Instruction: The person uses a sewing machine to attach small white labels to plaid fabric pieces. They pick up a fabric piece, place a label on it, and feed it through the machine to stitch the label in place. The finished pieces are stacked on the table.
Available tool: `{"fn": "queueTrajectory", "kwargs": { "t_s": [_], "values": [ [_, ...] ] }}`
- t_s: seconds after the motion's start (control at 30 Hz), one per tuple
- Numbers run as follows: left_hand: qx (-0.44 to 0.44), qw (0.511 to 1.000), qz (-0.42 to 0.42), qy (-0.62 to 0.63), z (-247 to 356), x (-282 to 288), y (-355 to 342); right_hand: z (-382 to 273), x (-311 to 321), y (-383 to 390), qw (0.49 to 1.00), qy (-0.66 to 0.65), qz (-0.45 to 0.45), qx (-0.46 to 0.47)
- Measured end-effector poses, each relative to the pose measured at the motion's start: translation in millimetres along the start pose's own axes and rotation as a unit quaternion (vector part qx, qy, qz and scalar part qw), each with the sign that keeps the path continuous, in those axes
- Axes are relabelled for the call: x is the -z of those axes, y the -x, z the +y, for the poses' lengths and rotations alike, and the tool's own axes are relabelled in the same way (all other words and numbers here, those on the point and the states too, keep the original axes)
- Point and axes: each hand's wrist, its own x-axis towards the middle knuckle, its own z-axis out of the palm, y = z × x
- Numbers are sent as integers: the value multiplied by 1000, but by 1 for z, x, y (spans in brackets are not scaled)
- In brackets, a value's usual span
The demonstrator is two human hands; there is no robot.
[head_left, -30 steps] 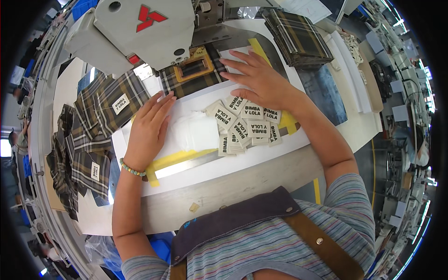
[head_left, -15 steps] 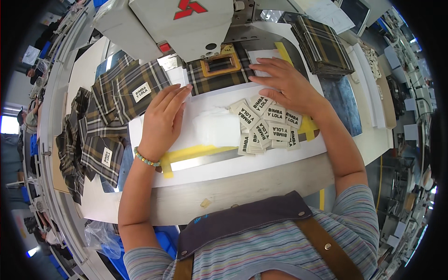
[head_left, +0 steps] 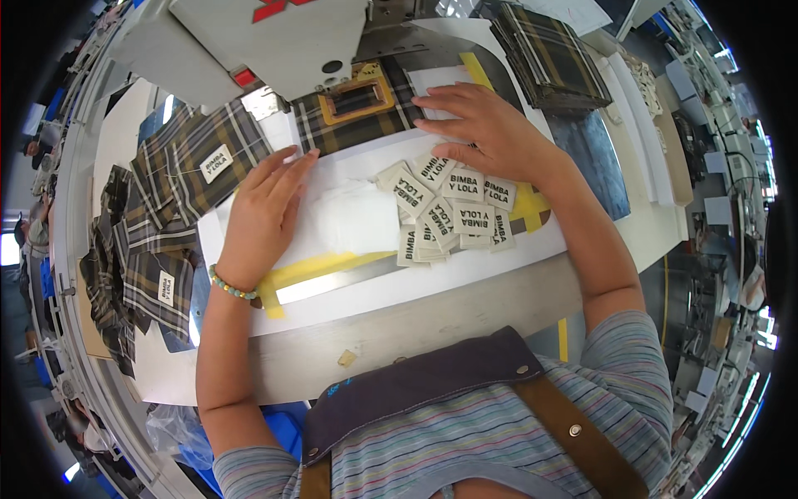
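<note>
A plaid fabric piece [head_left: 324,133] lies beneath the industrial sewing machine head [head_left: 274,46], with a tan rectangular clamp frame [head_left: 374,100] on it. My left hand [head_left: 266,208] is open, fingertips at the near left edge of that piece on a white sheet. My right hand [head_left: 490,137] is open, fingers spread over the piece's right end. Below it lies a loose pile of cream printed fabric labels [head_left: 461,179]. Left of them is a white stack of thin squares or sheets [head_left: 349,220]. At left, several plaid pieces [head_left: 183,175] lie overlapping, some with labels.
A stack of folded plaid pieces [head_left: 553,62] sits at back right. Yellow tape [head_left: 303,270] marks the white board [head_left: 357,299]. A blue bin [head_left: 295,424] and clear bag [head_left: 174,441] are below the worktop. Other people [head_left: 37,233] and workstations line both sides.
The view shifted right and down, then back left and up. Both hands stay open around the clamped piece, with little visible movement relative to it.
</note>
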Motion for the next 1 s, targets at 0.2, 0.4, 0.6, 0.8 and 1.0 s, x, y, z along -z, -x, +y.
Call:
{"fn": "queueTrajectory", "kwargs": {
  "t_s": [0.2,0.4,0.6,0.8,1.0],
  "values": [
    [-6,1000,-2,2,-3,-3,1,-4,2,3,998,10,54,0],
    [-24,1000,6,-3,-1,0,1,-42,31,-14,992,-119,50,7],
    [-33,999,3,20,-3,2,2,-64,9,-25,987,-152,-23,-44],
    [35,992,51,113,6,5,3,-60,21,-22,957,-249,41,-142],
    [157,902,78,395,47,-3,-22,-68,31,-22,837,-471,109,-258]
  ]
}}
